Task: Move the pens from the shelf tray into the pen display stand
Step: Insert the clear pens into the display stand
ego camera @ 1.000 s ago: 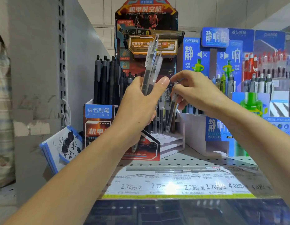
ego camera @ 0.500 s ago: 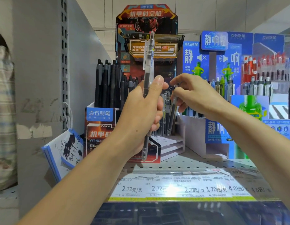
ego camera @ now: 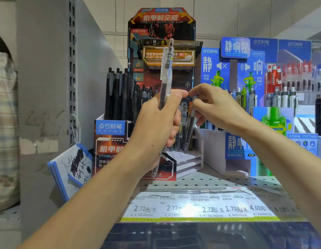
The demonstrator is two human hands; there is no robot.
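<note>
So the left hand (ego camera: 156,123) now grips just one clear pen (ego camera: 165,83) upright; right fingers (ego camera: 197,105) pinch another pen (ego camera: 190,130) over the display stand (ego camera: 185,159), nearly slotted.

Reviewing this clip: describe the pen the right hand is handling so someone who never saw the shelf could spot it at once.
Start at the tall red and black display stand mid-shelf, then drop to its white stepped base. The right hand pinches a clear pen there, tip down. Unlike the upright pens beside it, it leans, and unlike the clear pen held up by the left hand, it sits low at the slots.
</note>
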